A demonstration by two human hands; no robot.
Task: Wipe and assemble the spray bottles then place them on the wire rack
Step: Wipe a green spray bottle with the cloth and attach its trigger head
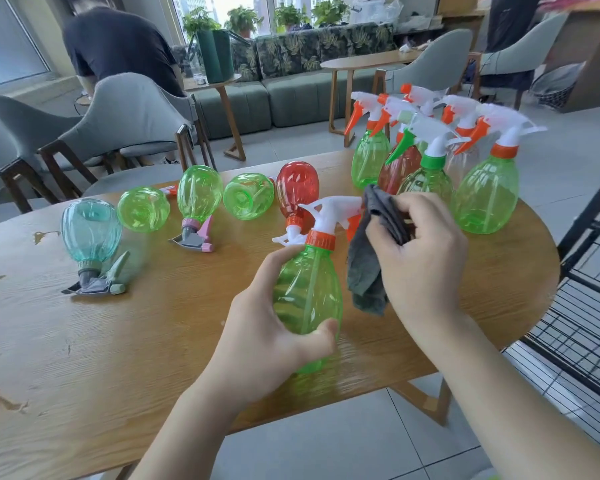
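Green spray bottle point(307, 292) sits gripped in left hand point(267, 337) just above the desk point(118, 341), fingers curled round its body, right hand point(416, 258) pinching grey cloth point(368, 268) beside it; best to rotate bottle while wiping, then rack it.

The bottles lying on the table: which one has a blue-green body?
The teal bottle at the far left of the table, with a grey-green spray head. The other lying ones are green or red.

glossy plastic bottle point(307, 292), matt cloth point(368, 271), wood-grain table point(118, 341)
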